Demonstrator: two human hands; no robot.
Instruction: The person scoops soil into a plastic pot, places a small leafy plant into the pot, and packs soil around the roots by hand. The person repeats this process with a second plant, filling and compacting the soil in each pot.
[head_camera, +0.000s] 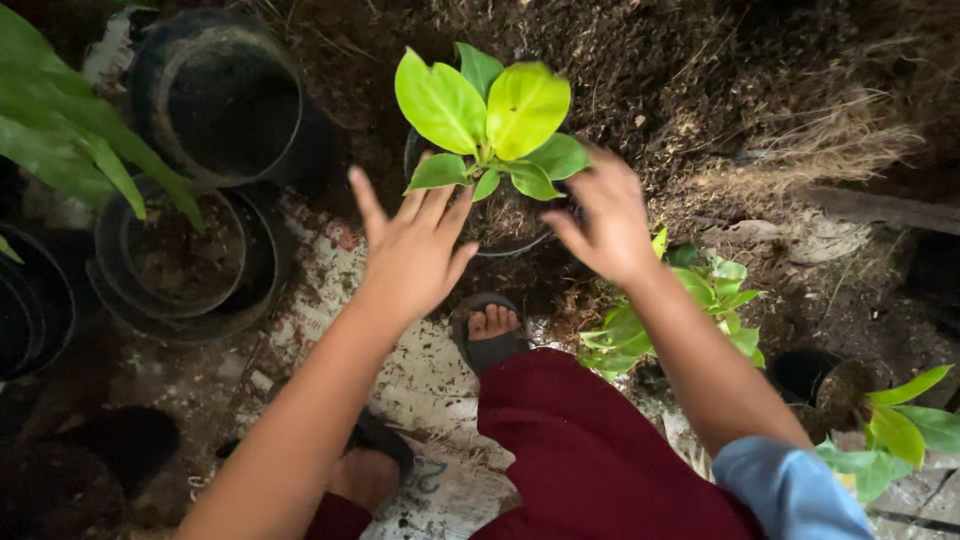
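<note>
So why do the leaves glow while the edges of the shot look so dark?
Head view: light falls brightest on the yellow-green plant, its leaves nearly washed out; the black pots at left and the soil corners sink into shadow. Left hand and right hand look slightly soft, and the wide lens bends the frame's edges.

White printed sack (420, 380) flat on ground, under feet, w/ soil.

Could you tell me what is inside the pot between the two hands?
A young plant with broad yellow-green leaves stands in the dark pot. Brown fibrous soil shows beneath the leaves. The left hand and right hand cover the pot's sides; its roots are hidden.
</note>
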